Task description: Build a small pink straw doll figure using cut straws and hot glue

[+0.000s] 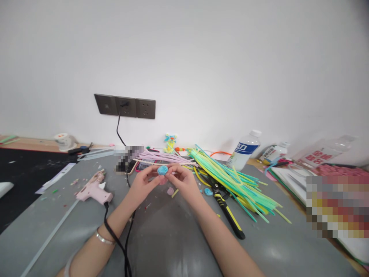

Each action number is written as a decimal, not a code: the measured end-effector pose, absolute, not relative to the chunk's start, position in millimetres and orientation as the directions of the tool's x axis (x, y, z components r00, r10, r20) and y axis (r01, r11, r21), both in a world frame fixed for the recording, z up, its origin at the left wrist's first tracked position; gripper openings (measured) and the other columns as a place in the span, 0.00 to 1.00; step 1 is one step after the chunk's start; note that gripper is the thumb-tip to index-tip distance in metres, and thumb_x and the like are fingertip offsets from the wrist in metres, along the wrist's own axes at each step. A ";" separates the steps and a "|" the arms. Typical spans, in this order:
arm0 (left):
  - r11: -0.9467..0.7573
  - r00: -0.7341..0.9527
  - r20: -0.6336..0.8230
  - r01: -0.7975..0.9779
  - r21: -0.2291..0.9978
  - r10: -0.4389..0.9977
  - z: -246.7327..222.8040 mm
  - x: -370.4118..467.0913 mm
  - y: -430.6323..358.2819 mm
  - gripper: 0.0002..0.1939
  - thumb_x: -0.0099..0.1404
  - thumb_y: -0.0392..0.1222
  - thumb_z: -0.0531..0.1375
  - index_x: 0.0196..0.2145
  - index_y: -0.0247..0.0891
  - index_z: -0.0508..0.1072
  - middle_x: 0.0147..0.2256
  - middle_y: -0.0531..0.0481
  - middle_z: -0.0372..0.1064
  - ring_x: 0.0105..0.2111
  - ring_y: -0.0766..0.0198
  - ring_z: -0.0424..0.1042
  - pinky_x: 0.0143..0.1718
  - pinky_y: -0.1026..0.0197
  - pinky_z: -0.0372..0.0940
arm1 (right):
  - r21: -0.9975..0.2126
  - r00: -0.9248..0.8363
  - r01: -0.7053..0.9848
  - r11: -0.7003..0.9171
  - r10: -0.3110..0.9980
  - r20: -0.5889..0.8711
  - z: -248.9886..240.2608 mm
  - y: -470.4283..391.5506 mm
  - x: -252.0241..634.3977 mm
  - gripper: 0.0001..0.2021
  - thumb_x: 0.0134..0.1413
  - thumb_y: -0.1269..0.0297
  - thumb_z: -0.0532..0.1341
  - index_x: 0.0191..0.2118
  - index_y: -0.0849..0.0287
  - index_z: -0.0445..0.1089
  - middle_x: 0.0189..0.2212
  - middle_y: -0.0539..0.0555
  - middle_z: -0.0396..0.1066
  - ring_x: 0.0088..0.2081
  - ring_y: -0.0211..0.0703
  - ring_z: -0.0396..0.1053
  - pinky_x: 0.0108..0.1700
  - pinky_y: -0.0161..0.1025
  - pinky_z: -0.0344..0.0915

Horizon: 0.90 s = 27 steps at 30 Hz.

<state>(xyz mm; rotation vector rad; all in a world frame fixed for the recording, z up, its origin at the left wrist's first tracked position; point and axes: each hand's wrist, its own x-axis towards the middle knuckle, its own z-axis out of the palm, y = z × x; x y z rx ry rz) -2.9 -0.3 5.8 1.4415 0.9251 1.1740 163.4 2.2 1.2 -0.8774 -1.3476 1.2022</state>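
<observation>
Above the grey mat, a small blue rolled coil [163,170] is pinched between both hands, facing up. Something pink [162,179] shows just below it; I cannot tell whether it is part of the coil or a separate piece. My left hand [145,181] grips from the left, thumb and fingers closed. From the right, the closed fingertips of my right hand [183,181] press on the same coil. Beneath the hands lie a small pink coil [170,191] and a short yellow-green stick. Another blue coil [208,191] rests to the right.
A pink glue gun [95,191] with a black cord lies left. Right are yellow-black pliers [227,215], a heap of green and yellow pipe cleaners [245,184] and a bottle [244,150]. Two phones lie behind the hands, before a wall socket [125,106].
</observation>
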 end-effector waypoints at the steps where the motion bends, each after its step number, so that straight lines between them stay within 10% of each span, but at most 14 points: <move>1: -0.192 0.228 0.198 -0.046 0.980 0.953 6.3 -3.1 -0.4 0.15 0.58 0.50 0.66 0.38 0.37 0.74 0.34 0.48 0.73 0.32 0.61 0.71 0.35 0.60 0.69 | -0.970 -0.167 -0.128 0.208 0.959 0.227 1.2 1.9 163.0 0.13 0.47 0.54 0.68 0.29 0.58 0.71 0.43 0.57 0.71 0.29 0.40 0.72 0.28 0.38 0.72; 16: -0.125 0.189 0.135 -0.064 0.990 0.973 11.0 -1.2 -3.2 0.18 0.56 0.54 0.67 0.34 0.36 0.76 0.28 0.51 0.72 0.29 0.62 0.71 0.35 0.59 0.72 | -0.888 -0.123 0.131 0.441 0.896 0.427 7.4 -5.7 160.3 0.02 0.50 0.68 0.65 0.28 0.58 0.72 0.39 0.56 0.73 0.42 0.46 0.71 0.38 0.39 0.66; 27: -0.067 0.177 0.082 -0.087 0.994 0.981 9.2 -1.5 -4.4 0.21 0.56 0.56 0.66 0.39 0.36 0.77 0.29 0.50 0.74 0.31 0.61 0.72 0.38 0.57 0.72 | -0.927 -0.141 0.034 0.373 0.920 0.365 3.2 -2.9 162.6 0.07 0.54 0.60 0.63 0.30 0.57 0.72 0.41 0.56 0.71 0.39 0.43 0.71 0.33 0.37 0.70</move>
